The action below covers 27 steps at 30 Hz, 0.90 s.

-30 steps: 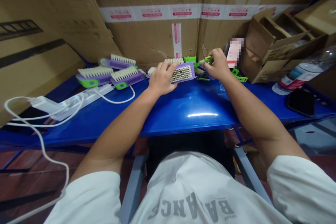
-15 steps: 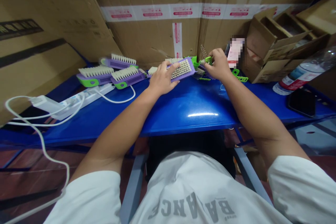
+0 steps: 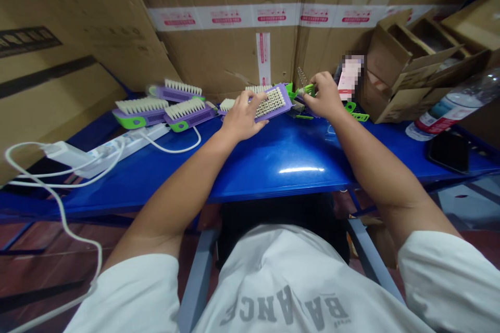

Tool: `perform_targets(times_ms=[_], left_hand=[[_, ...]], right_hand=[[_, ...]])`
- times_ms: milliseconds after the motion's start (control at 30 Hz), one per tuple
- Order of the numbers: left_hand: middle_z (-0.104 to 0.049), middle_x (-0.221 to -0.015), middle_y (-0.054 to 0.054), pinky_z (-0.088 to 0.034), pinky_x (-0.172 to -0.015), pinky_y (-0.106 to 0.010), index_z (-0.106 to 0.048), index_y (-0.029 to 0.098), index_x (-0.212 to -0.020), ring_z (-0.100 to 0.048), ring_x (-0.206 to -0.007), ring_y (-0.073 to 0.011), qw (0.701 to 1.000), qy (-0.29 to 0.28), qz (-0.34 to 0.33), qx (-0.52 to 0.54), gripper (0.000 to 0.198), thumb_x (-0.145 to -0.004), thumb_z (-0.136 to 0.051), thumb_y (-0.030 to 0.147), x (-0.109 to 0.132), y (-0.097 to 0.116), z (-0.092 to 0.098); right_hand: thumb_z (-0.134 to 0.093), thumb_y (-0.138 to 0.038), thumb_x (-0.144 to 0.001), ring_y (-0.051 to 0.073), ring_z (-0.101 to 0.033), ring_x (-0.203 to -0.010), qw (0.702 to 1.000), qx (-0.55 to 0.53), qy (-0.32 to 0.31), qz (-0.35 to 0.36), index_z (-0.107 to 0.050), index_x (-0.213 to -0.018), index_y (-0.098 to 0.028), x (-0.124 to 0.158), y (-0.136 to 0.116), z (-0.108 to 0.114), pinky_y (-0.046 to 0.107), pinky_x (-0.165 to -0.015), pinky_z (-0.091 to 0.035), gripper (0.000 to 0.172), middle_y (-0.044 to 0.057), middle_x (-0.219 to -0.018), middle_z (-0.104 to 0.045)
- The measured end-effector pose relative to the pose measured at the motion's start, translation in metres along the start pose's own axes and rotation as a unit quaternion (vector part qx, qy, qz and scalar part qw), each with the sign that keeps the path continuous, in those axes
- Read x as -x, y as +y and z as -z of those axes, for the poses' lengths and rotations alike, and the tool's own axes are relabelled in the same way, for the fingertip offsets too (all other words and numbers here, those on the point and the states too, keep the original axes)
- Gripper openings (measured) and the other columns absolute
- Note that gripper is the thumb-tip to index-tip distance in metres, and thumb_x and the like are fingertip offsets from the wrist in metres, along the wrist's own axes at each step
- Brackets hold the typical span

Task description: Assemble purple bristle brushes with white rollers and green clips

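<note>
My left hand [image 3: 242, 116] grips a purple scrub brush [image 3: 273, 102], its cream bristle tufts facing up toward me, thumb and fingers across its left part. At the brush's right end, my right hand [image 3: 325, 94] is closed, fingertips pinching a small bright green plastic piece [image 3: 309, 88]. A thin coiled metal spring [image 3: 302, 76] stands up just behind those fingertips. Another green part [image 3: 289, 89] shows between the brush and my right hand. Behind and left of the held brush, more bristles [image 3: 258, 88] peek out, partly covered.
Three purple and green brushes [image 3: 186, 112] lie at the left, beside a white power strip [image 3: 117, 151] with looping cables. Loose green parts [image 3: 356, 113] lie right of my right hand. A phone [image 3: 350, 78], open cartons [image 3: 406, 62], a bottle [image 3: 441, 114] and a black phone [image 3: 448, 152] stand or lie farther right.
Almost nothing differs. Both hands keep their places on the brush and the green piece; the view has shifted very slightly.
</note>
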<state>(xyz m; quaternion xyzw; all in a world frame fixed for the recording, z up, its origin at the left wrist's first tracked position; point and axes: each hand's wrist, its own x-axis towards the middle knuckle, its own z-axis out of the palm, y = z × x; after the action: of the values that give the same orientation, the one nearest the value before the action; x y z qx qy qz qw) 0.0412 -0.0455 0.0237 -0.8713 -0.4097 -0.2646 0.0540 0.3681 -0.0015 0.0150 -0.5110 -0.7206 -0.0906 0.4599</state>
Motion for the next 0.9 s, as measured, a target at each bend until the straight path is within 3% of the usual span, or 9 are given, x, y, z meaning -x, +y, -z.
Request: perform_targets(times_ms=[233, 600, 733, 900], left_hand=[[-0.055, -0.157, -0.015, -0.058, -0.122, -0.059, -0.048, 0.031, -0.162, -0.062, -0.143, -0.0383, 1.0, 0.008, -0.011, 0.001, 0.077, -0.094, -0.084, 0.03, 0.0008, -0.0022, -0.001], [-0.05, -0.166, -0.016, -0.054, -0.125, -0.063, -0.05, 0.034, -0.163, -0.06, -0.149, -0.0404, 1.0, 0.007, -0.006, -0.006, 0.07, -0.1, -0.08, 0.031, -0.0008, -0.0037, -0.0042], [-0.051, -0.164, -0.017, -0.054, -0.125, -0.064, -0.047, 0.033, -0.166, -0.059, -0.15, -0.0412, 1.0, 0.009, -0.022, 0.0, 0.072, -0.101, -0.079, 0.033, -0.0002, -0.0043, -0.0034], [-0.052, -0.163, -0.018, -0.054, -0.125, -0.064, -0.044, 0.032, -0.166, -0.059, -0.15, -0.0423, 1.0, 0.006, -0.021, 0.004, 0.078, -0.097, -0.083, 0.034, 0.0, -0.0059, -0.0047]], right_hand=[[-0.081, -0.048, -0.093, 0.037, -0.067, -0.113, 1.0, 0.018, 0.003, 0.005, -0.062, -0.101, -0.028, 0.0001, 0.004, -0.0028, 0.065, -0.107, -0.059, 0.028, 0.014, -0.117, -0.069], [-0.083, -0.054, -0.093, 0.039, -0.067, -0.114, 0.999, 0.032, -0.004, 0.003, -0.059, -0.099, -0.029, 0.0002, 0.0044, -0.0025, 0.065, -0.108, -0.058, 0.035, 0.015, -0.118, -0.07], [-0.083, -0.06, -0.094, 0.041, -0.066, -0.119, 1.0, 0.023, -0.008, -0.002, -0.06, -0.099, -0.029, 0.0005, 0.0048, -0.003, 0.068, -0.111, -0.057, 0.039, 0.015, -0.118, -0.07], [-0.083, -0.066, -0.094, 0.038, -0.067, -0.112, 1.0, 0.025, 0.007, 0.009, -0.062, -0.099, -0.03, 0.0011, 0.0057, -0.0046, 0.065, -0.108, -0.06, 0.042, 0.013, -0.114, -0.07]])
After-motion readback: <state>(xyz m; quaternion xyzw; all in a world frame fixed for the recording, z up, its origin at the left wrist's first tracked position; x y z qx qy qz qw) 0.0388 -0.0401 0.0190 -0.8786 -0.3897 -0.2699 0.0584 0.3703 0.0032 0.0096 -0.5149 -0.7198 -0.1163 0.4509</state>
